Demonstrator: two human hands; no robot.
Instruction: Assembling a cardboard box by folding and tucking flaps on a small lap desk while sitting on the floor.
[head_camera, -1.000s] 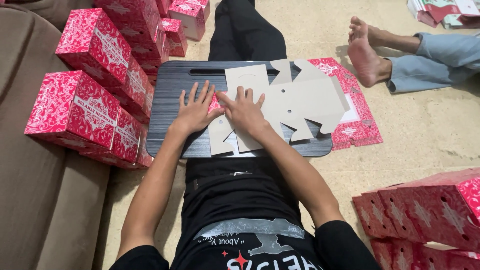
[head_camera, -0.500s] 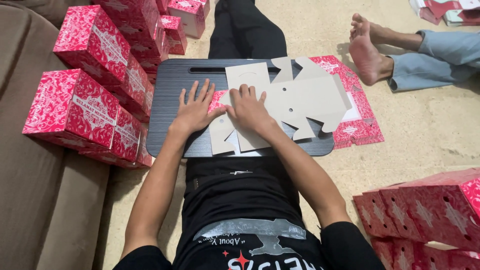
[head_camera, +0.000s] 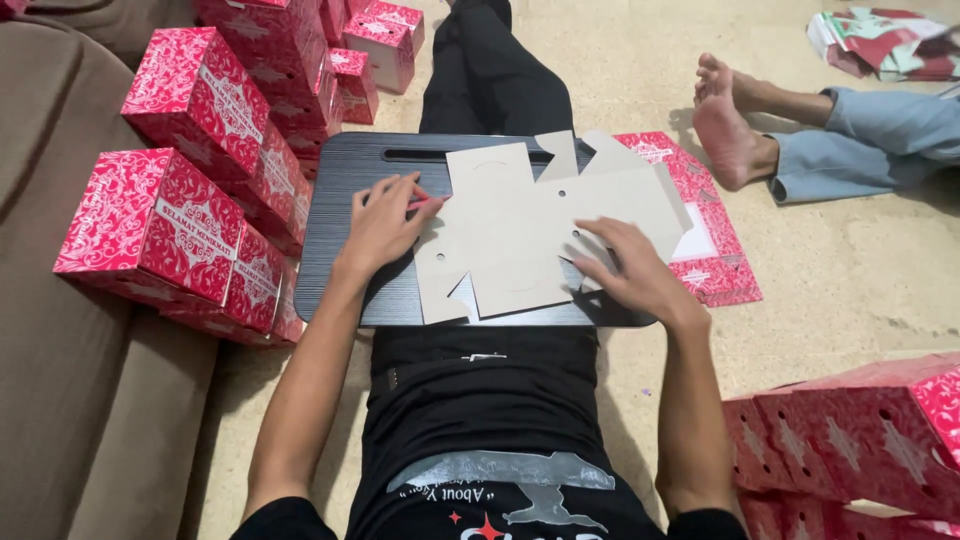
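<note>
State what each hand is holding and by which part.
Neither hand grips anything. The left hand presses on the left edge of the flat grey cardboard blank lying on the black lap tray; the right hand rests flat on its lower right part.

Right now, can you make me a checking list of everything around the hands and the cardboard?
Surface: dark lap tray across the person's legs, over a tan floor.
Job's things: flat grey cardboard box blank, unfolded on the tray.
Clutter: flat red printed sheets under the blank's right edge.
Grippers: left hand flat on the blank's left edge; right hand spread on its right part.
Cables: nothing seen.
Surroundings: stacked red boxes on the left, more red boxes lower right, another person's bare feet, brown sofa.
</note>
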